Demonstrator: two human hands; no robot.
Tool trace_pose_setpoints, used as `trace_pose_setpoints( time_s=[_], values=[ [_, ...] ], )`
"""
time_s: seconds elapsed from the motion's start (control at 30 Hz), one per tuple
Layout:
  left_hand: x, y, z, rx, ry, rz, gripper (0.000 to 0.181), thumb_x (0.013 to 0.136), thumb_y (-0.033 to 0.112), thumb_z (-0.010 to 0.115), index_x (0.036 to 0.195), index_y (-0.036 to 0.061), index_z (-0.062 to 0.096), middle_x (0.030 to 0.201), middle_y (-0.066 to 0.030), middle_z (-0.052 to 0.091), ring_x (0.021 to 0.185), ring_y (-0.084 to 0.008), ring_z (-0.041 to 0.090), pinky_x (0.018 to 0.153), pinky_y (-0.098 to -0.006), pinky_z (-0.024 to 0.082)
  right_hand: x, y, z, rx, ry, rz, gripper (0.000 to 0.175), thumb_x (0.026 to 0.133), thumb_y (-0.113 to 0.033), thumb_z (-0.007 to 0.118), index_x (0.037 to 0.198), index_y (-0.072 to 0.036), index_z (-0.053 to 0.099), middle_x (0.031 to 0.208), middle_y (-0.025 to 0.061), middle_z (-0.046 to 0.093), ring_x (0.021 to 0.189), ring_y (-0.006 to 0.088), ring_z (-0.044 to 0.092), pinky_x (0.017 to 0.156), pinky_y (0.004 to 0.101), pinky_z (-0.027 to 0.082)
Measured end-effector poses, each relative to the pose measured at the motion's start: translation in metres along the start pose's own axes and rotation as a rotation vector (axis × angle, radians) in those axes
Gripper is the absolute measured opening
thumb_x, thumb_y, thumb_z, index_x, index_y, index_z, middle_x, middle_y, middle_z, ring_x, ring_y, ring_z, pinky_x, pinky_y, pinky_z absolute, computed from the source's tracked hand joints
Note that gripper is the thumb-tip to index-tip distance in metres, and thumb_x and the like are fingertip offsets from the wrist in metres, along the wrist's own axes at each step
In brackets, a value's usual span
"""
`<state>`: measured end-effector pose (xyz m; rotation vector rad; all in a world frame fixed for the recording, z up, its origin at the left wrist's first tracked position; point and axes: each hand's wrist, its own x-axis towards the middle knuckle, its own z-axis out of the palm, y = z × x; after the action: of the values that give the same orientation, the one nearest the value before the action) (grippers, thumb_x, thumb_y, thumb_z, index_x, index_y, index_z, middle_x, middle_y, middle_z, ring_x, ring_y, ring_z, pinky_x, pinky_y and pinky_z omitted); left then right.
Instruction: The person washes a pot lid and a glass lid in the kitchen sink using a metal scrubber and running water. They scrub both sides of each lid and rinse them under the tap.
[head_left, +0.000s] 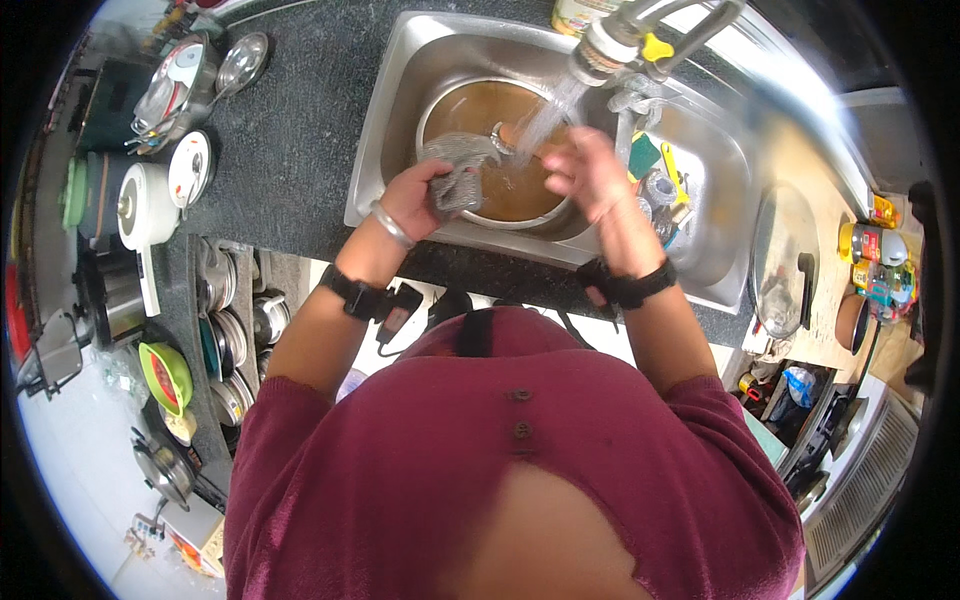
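My left hand (414, 201) grips a wet, grey, finely striped cloth (459, 169) over the near left side of a round metal basin (517, 223). Brownish water (469, 105) fills this basin, which sits in the left bowl of a steel sink (373, 161). My right hand (592, 176) is blurred by motion above the basin's right side. Its fingers look apart, and I see nothing held in them. Between the hands, an orange-brown object (510, 135) with a shiny end shows at the water; its kind is unclear. Water runs from the tap (598, 52) beside my right hand.
The right sink bowl (720, 180) holds a green scouring pad (643, 155), a yellow-handled brush (673, 169) and other items. A glass lid (784, 259) lies right of it. On the left counter stand a white saucepan (146, 206), a plate (190, 169) and steel bowls (244, 64).
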<state>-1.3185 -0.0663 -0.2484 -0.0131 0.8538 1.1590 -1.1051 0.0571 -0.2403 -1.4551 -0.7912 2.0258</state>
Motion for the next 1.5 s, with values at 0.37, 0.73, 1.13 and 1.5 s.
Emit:
trace_pose_setpoints(
  time_s=[0.37,0.73,1.13,1.5],
  values=[
    [0.039,0.029,-0.054,0.497,0.286,-0.012,0.053,0.084,0.034,0.048,0.130,0.0112,0.034,0.125,-0.0121,0.046,0.115,-0.0273,0.045,0.089,-0.0478,0.039,0.116,0.072,0.065,-0.569,0.126,-0.518,0.029,0.073,-0.002,0.061,0.099,-0.001,0.050,0.078,0.0130,0.060,0.061,0.0235,0.058,0.057,0.0355,0.047],
    [0.126,0.017,-0.122,-0.184,0.519,-0.096,0.071,0.086,0.059,0.033,0.132,0.0048,0.035,0.133,-0.0135,0.042,0.120,-0.0311,0.040,0.101,-0.0494,0.027,0.127,0.120,0.106,-1.824,-0.370,-0.554,0.067,0.088,-0.044,0.043,0.138,-0.004,0.020,0.145,0.0165,0.012,0.135,0.0323,0.010,0.105,0.0515,0.017],
    [0.104,0.029,-0.093,-0.408,0.287,0.006,0.071,0.088,0.059,0.029,0.132,0.0036,0.033,0.136,-0.0136,0.035,0.125,-0.0292,0.033,0.106,-0.0425,0.021,0.136,0.106,0.137,-1.840,-0.168,-0.557,0.066,0.085,-0.046,0.044,0.138,-0.013,0.024,0.146,0.0162,0.011,0.135,0.0353,0.008,0.104,0.0558,0.013],
    [0.103,0.023,-0.096,-0.327,0.283,-0.013,0.063,0.088,0.059,0.030,0.127,0.0107,0.041,0.125,-0.0124,0.047,0.113,-0.0304,0.046,0.096,-0.0479,0.035,0.103,0.142,0.056,-1.897,-0.304,-0.852,0.060,0.084,-0.037,0.049,0.135,-0.011,0.030,0.142,0.0195,0.020,0.130,0.0364,0.021,0.101,0.0528,0.023]
  ],
)
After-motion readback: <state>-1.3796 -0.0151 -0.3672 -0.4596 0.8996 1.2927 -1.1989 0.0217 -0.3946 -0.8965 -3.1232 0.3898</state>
